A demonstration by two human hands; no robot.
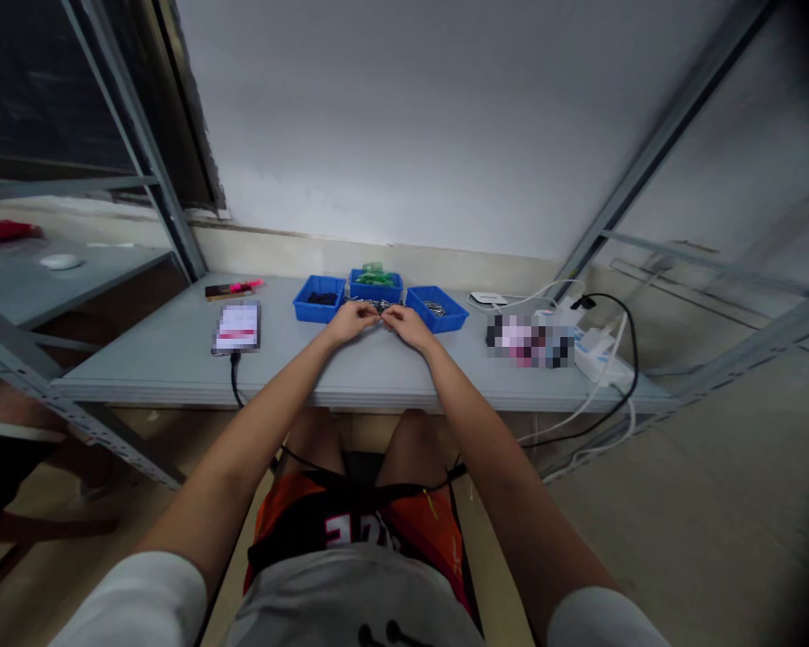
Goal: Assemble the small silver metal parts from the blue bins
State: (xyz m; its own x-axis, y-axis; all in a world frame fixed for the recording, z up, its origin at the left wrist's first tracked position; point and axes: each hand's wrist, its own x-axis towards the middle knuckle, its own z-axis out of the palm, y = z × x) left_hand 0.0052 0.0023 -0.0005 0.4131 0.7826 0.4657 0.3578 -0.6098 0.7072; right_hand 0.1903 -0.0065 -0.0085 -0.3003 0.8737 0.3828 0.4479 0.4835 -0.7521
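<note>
My left hand and my right hand meet over the table, fingertips nearly touching. Both are closed in a pinch; whatever sits between the fingers is too small to make out. Just behind them lies a heap of small shiny and dark pieces, partly hidden by the fingers. Three blue bins stand around it. The left bin contains small dark pieces, the middle bin green ones in clear-looking wrap, and the right bin silvery metal-looking pieces.
On the left of the grey table lie a phone with a cable and a dark flat item with something pink. At right are a blurred-out object, a white power strip and tangled cables. Metal posts flank the table; another person's leg shows far left.
</note>
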